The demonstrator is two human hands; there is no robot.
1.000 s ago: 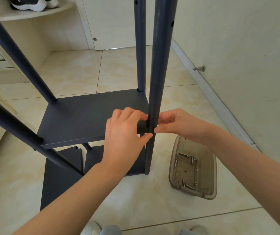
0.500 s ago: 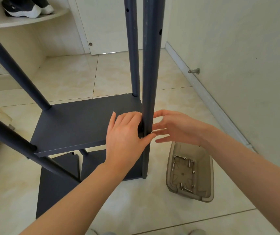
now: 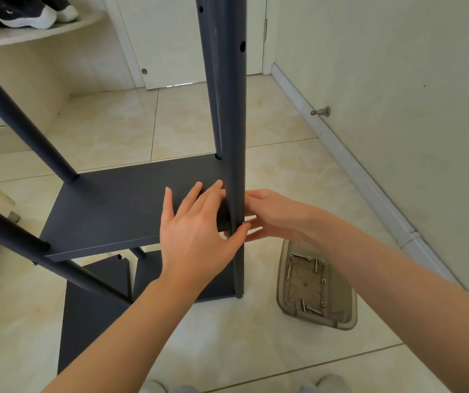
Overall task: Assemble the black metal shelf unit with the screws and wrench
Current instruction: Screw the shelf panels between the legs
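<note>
Shelf unit [image 3: 142, 211], black metal, is seen standing upright on the tiled floor [image 3: 193, 123] near the wall [image 3: 397, 95]. The near right post [image 3: 234, 137] has its long axis vertical, with its foot on the floor and its top out of frame; round holes are seen along its right side. A second post [image 3: 214, 109] is partly hidden just behind it, and two further posts [image 3: 20, 123] rise at the left and appear splayed in the wide-angle view. The shelf panel [image 3: 114, 205] is held horizontal between the four posts, its long axis running left to right and its right end meeting the near right post. A lower panel [image 3: 91, 316] is seen beneath it at floor level. The left hand [image 3: 196, 236] is laid flat on the right end of the shelf panel, with fingers straight and spread and the thumb pressed against the front of the near right post. The right hand [image 3: 275, 215] is brought to the right side of that post at shelf height, with fingers nearly straight and their tips touching the post. A small bright spot is noted at the post edge there; what it is cannot be told. A translucent tray [image 3: 344, 316] holding loose screws [image 3: 315, 264] lies on the floor just right of the post foot. A doorstop [image 3: 320, 112] is fixed low on the wall. Shoes [image 3: 29, 12] are seen on a curved shelf [image 3: 65, 28] at upper left.
</note>
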